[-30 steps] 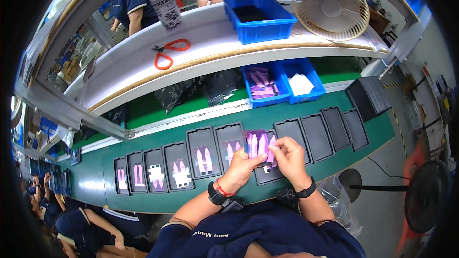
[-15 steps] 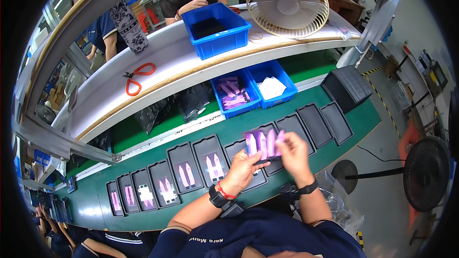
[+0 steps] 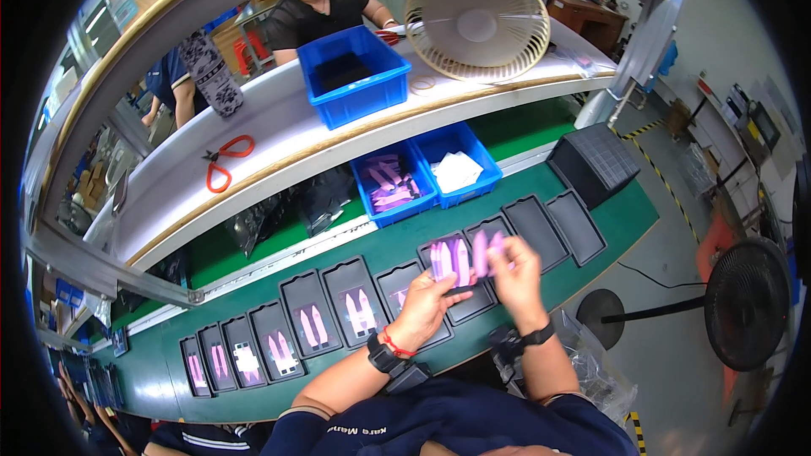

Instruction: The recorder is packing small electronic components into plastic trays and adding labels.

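Holding pink strips (image 3: pixel 461 262), left hand (image 3: pixel 428 299); shirt lettering (image 3: pixel 358 432) seemingly white.

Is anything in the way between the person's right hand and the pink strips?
No, nothing visible is. The right hand pinches one of the pink strips, slightly blurred, and the left hand holds others close beside it.

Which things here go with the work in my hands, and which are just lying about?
Likely in use:
- pink strips in left hand and right hand
- black trays
- blue bin holding more strips

Apparently lying about:
- red-handled scissors
- pale fan
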Demonstrator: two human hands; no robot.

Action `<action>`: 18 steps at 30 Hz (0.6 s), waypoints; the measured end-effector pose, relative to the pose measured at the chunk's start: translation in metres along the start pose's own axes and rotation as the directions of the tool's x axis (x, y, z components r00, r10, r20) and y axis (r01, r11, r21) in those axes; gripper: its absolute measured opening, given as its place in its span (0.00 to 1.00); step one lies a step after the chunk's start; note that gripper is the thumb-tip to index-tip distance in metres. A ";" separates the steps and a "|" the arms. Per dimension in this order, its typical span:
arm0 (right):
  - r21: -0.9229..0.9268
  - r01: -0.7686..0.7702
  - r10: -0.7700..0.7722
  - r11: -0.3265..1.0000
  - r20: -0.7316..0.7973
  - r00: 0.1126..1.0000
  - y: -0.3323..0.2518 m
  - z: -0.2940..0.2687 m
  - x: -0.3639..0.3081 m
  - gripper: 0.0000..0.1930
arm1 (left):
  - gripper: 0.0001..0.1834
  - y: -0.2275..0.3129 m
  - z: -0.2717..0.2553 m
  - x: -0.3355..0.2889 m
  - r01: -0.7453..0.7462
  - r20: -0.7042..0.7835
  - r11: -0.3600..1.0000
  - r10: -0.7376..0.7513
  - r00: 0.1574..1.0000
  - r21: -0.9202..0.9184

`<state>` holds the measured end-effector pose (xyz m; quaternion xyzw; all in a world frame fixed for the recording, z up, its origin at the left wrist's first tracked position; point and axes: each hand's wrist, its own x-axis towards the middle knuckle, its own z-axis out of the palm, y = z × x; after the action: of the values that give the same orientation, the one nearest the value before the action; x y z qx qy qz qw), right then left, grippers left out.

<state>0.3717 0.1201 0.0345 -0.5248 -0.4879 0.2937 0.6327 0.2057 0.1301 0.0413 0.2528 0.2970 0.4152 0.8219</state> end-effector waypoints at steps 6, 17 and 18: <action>-0.776 -0.018 -0.079 0.630 -0.087 0.993 0.023 -0.101 0.071 0.09 | 0.10 0.004 -0.005 0.005 -0.051 -0.122 0.993 0.064 0.990 0.105; 0.070 -0.018 0.020 0.997 -0.024 1.000 -0.013 -0.025 0.005 0.03 | 0.08 -0.009 0.015 0.004 -0.059 -0.075 0.989 0.070 0.995 0.137; -0.058 0.078 -0.085 0.995 -0.133 0.987 -0.014 -0.046 0.022 0.04 | 0.08 0.001 0.009 0.004 -0.096 -0.080 0.976 0.114 0.990 0.194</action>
<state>0.4196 0.1185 0.0555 -0.5396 -0.4726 0.2184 0.6617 0.2134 0.1320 0.0473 0.3263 0.3584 0.4389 0.7566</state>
